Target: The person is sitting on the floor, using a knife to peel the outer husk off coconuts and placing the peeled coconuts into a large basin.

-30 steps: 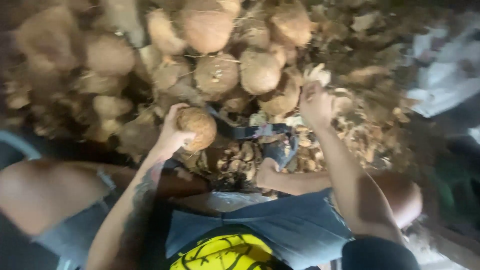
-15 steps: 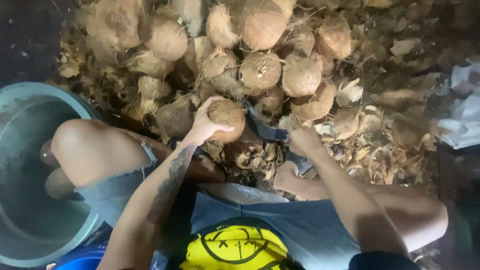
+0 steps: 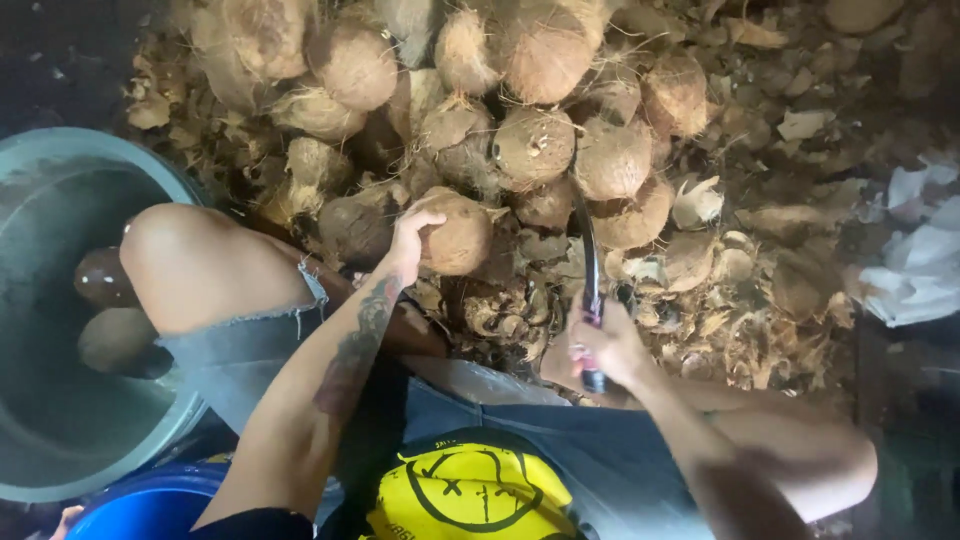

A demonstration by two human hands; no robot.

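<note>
Left hand (image 3: 408,238) grips husked coconut (image 3: 455,232), steadying it on floor pile (image 3: 520,90) | right hand (image 3: 605,345) grips raised machete (image 3: 588,262), blade toward it | tub (image 3: 60,160) at left.

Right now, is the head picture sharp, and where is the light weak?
Head view: mostly sharp at the centre; the left hand on the coconut and the right hand gripping the knife read clearly. Light falls on the coconut pile; the corners are dim, and the grey tub lies in shade. The white sheet looks soft.
</note>
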